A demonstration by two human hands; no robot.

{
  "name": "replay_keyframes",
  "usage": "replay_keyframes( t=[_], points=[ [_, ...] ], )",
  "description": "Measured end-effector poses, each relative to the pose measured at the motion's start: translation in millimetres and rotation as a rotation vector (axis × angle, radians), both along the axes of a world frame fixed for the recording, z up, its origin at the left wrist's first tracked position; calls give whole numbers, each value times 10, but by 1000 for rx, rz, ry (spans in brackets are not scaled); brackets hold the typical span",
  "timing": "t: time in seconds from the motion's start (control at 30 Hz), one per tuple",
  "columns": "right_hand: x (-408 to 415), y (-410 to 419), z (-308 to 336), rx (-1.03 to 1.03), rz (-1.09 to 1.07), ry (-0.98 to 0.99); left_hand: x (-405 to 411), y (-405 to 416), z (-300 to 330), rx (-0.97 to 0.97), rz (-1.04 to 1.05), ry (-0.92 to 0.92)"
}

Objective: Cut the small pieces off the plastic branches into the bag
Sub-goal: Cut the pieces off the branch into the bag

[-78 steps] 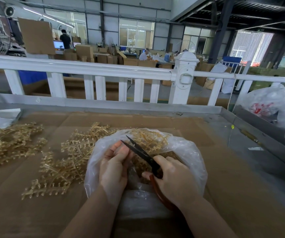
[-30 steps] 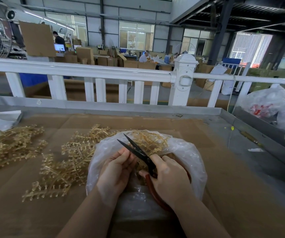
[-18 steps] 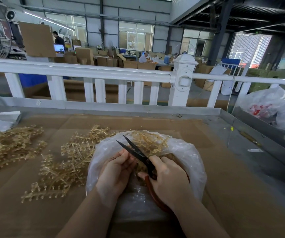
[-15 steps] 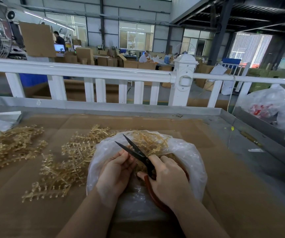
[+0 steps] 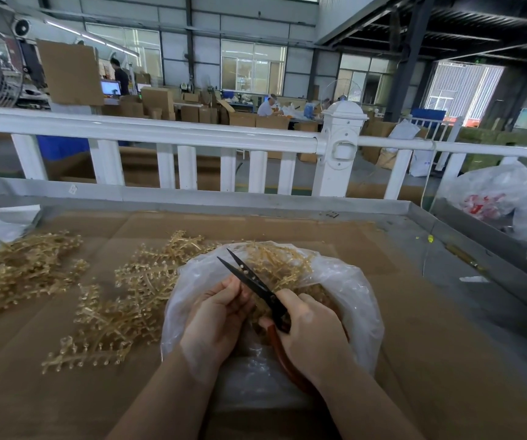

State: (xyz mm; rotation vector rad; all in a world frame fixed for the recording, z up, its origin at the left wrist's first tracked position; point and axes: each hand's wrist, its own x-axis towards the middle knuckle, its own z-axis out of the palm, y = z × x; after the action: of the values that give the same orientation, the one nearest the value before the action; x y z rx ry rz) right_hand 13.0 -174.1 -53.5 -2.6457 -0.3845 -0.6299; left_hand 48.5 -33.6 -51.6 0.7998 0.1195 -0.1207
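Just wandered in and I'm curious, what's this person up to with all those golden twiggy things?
A person is snipping bits off gold plastic branches over a clear plastic bag. The right hand grips red-handled black scissors, blades open. The left hand pinches something small beside the blades. More gold plastic branches lie on the brown cardboard tabletop to the left.

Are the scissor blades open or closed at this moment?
Open. The scissors blades splay into a V over the bag, tips clearly apart, gripped by the right hand.

The left hand [image 5: 214,325] hides whatever its fingers [image 5: 224,292] pinch (likely small), and the scissors' handle [image 5: 283,360] is mostly covered.
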Motion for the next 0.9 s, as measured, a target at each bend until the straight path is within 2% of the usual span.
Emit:
replay_keyframes(
  t=[0.53,0.9],
  points=[
    [22,25,9,78,30,0,-22,12,16,-23,-50,-37],
    [48,-35,-15,53,9,16,23,-17,-35,9,6,-15]
  ],
)
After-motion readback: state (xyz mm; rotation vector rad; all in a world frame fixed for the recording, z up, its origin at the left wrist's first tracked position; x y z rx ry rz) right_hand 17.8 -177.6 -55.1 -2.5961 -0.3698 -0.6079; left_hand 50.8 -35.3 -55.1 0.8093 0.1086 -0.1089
